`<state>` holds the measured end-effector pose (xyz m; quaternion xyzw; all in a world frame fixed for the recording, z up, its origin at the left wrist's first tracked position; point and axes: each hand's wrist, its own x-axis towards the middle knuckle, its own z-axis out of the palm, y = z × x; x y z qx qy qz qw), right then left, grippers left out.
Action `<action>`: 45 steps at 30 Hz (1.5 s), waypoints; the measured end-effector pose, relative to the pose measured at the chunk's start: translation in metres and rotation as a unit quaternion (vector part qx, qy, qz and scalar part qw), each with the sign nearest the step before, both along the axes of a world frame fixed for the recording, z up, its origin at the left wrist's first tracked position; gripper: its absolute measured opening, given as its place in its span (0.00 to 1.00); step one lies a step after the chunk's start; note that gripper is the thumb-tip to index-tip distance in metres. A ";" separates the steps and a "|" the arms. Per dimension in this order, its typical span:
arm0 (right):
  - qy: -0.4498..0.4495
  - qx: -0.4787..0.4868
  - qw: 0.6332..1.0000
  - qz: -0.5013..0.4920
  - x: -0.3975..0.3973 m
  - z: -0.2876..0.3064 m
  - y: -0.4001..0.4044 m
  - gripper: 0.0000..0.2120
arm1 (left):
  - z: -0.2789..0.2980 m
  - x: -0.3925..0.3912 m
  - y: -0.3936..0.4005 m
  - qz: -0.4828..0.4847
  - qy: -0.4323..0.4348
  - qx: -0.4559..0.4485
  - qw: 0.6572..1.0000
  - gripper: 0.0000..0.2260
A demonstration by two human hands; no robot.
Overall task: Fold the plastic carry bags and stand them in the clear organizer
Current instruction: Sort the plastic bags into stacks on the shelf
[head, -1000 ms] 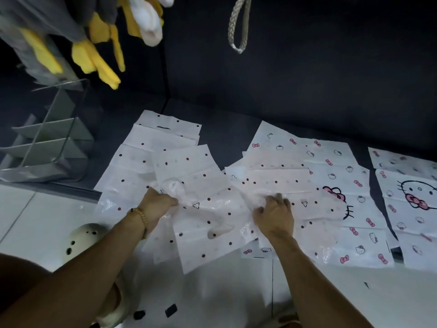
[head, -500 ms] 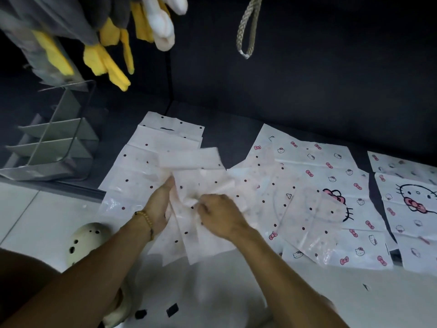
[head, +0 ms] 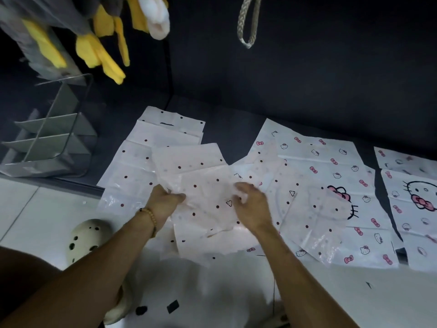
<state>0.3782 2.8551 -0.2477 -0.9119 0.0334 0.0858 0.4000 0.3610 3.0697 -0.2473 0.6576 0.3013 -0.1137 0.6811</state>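
The left hand (head: 165,201) has a pinching grip on the left edge of the dotted bag (head: 208,197), thumb on top, probably to anchor it while the fold is made; the right hand (head: 250,204) lies over its right side, fingers loosely bent, whether gripping I cannot tell. The one clear organizer (head: 49,140) stands far left, its slots seemingly unfilled. Further bags lie flat: a dotted pile (head: 132,166), then a cat-print bag (head: 331,162), another cat-print (head: 411,200) at right; overlaps defeat an exact count
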 end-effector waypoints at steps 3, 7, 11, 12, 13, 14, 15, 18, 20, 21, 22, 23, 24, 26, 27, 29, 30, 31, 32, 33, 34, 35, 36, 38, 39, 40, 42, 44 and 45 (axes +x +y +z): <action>0.019 -0.207 0.978 0.002 0.002 -0.014 -0.056 0.27 | 0.000 0.001 0.009 0.008 0.005 -0.006 1.000 0.14; 0.056 -0.246 0.965 0.071 -0.012 -0.029 -0.087 0.26 | -0.001 0.002 0.015 0.017 0.027 -0.033 0.999 0.17; -0.046 -0.203 0.977 0.046 -0.010 -0.027 -0.089 0.08 | -0.001 0.001 0.015 0.019 0.052 -0.035 0.998 0.15; -0.061 -0.216 0.973 0.045 -0.010 -0.026 -0.088 0.06 | -0.001 0.000 0.016 0.019 0.056 -0.035 0.998 0.14; -0.064 -0.227 0.971 0.036 -0.010 -0.024 -0.086 0.06 | -0.001 -0.001 0.017 0.020 0.056 -0.037 0.998 0.13; -0.060 -0.228 0.972 0.010 -0.009 -0.021 -0.083 0.06 | -0.001 -0.002 0.018 0.022 0.055 -0.039 0.997 0.12; -0.054 -0.214 0.975 -0.035 -0.006 -0.016 -0.081 0.07 | -0.001 -0.003 0.021 0.026 0.053 -0.039 0.997 0.11; -0.033 -0.089 0.984 -0.151 0.012 0.009 -0.070 0.07 | -0.001 -0.004 0.028 0.041 0.045 -0.043 0.997 0.10; -0.022 -0.026 0.993 -0.117 0.021 0.030 -0.049 0.07 | 0.000 -0.003 0.027 0.058 0.042 -0.060 0.996 0.09; -0.032 -0.013 0.996 -0.087 0.023 0.038 -0.032 0.07 | 0.001 -0.003 0.024 0.069 0.042 -0.070 0.994 0.08; -0.040 -0.003 0.997 -0.059 0.023 0.045 -0.013 0.07 | 0.003 -0.002 0.019 0.080 0.045 -0.082 0.992 0.10; -0.042 0.017 0.999 -0.029 0.020 0.049 0.008 0.07 | 0.005 -0.002 0.015 0.087 0.049 -0.102 0.990 0.12; -0.035 0.041 0.999 0.004 0.016 0.050 0.027 0.07 | 0.008 -0.001 0.011 0.083 0.056 -0.122 0.988 0.14; 0.022 0.082 0.994 0.070 0.005 0.045 0.060 0.09 | 0.016 -0.002 0.006 0.039 0.053 -0.142 0.988 0.19; 0.066 0.103 0.988 0.095 0.001 0.042 0.071 0.11 | 0.018 -0.003 0.004 0.002 0.040 -0.138 0.990 0.20; 0.129 0.160 0.975 0.088 -0.003 0.037 0.079 0.15 | 0.018 -0.007 0.005 -0.051 0.000 -0.076 0.996 0.13; 0.128 0.183 0.974 0.049 -0.003 0.035 0.075 0.16 | 0.016 -0.009 0.007 -0.055 -0.012 -0.040 0.998 0.11; 0.101 0.174 0.980 -0.002 -0.002 0.033 0.067 0.14 | 0.015 -0.010 0.009 -0.047 -0.012 -0.020 0.999 0.11; 0.064 0.126 0.988 -0.061 0.001 0.031 0.056 0.12 | 0.015 -0.011 0.012 -0.034 -0.005 -0.017 0.999 0.11; 0.028 0.049 0.991 -0.118 0.004 0.029 0.042 0.11 | 0.017 -0.011 0.015 -0.016 0.002 -0.031 0.999 0.11; 0.007 -0.021 0.986 -0.163 0.005 0.028 0.027 0.11 | 0.018 -0.010 0.018 0.003 0.007 -0.055 0.998 0.13; 0.013 -0.057 0.979 -0.195 0.005 0.027 0.015 0.14 | 0.019 -0.009 0.022 0.013 0.012 -0.089 0.996 0.15; 0.050 -0.054 0.974 -0.216 0.006 0.026 0.007 0.18 | 0.022 -0.007 0.025 0.014 0.015 -0.123 0.992 0.16; 0.161 0.063 0.956 -0.237 0.006 0.033 0.005 0.23 | 0.030 -0.005 0.034 -0.010 0.017 -0.172 0.985 0.17; 0.209 0.149 0.940 -0.226 0.006 0.037 0.009 0.25 | 0.033 -0.003 0.039 -0.025 0.017 -0.185 0.982 0.16; 0.240 0.238 0.920 -0.201 0.007 0.040 0.014 0.27 | 0.036 -0.002 0.045 -0.034 0.020 -0.193 0.980 0.16; 0.252 0.383 0.881 -0.120 0.011 0.049 0.023 0.30 | 0.040 0.001 0.059 -0.049 0.025 -0.191 0.980 0.17; 0.254 0.400 0.880 -0.032 0.019 0.061 0.028 0.35 | 0.042 0.005 0.073 -0.085 0.023 -0.162 0.983 0.18; 0.254 0.361 0.897 0.000 0.023 0.067 0.031 0.38 | 0.043 0.007 0.080 -0.106 0.020 -0.146 0.983 0.18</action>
